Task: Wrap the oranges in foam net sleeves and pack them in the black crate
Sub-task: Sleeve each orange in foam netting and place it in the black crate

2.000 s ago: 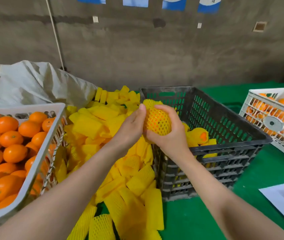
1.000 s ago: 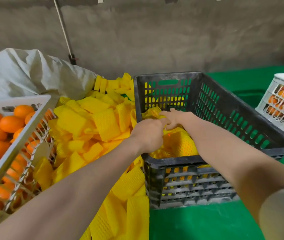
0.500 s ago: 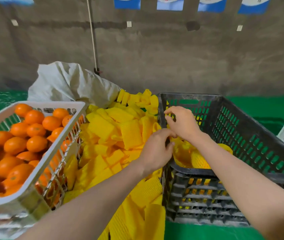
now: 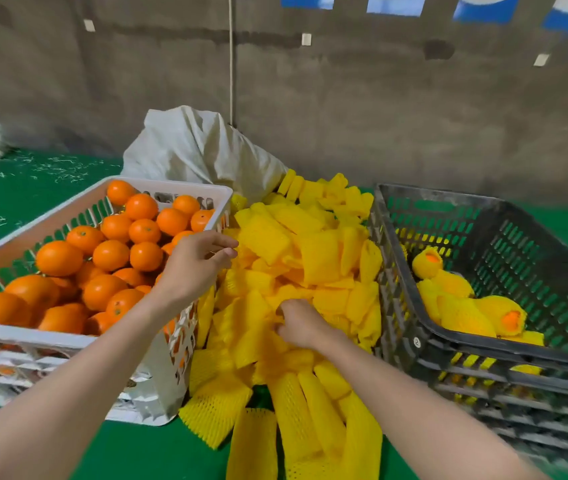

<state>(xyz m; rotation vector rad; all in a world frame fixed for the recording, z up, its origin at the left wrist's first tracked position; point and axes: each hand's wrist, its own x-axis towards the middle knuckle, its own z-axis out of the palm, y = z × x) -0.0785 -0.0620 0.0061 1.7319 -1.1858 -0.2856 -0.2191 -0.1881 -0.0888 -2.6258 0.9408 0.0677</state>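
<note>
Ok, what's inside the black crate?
Sleeved oranges lie piled in the black crate, toward its left wall, two showing bare orange ends. Its near wall hides the floor below them.

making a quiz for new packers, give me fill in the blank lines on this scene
1. Bare oranges fill the ____ basket.
2. The right hand grips ____ sleeves.
3. Wrapped oranges lie in the ____ crate.
4. The sleeves lie ____ basket and crate.
Missing: white; yellow; black; between.

Bright, even light, soft shadows, wide-angle bending at the edges, blur toward the corners
</note>
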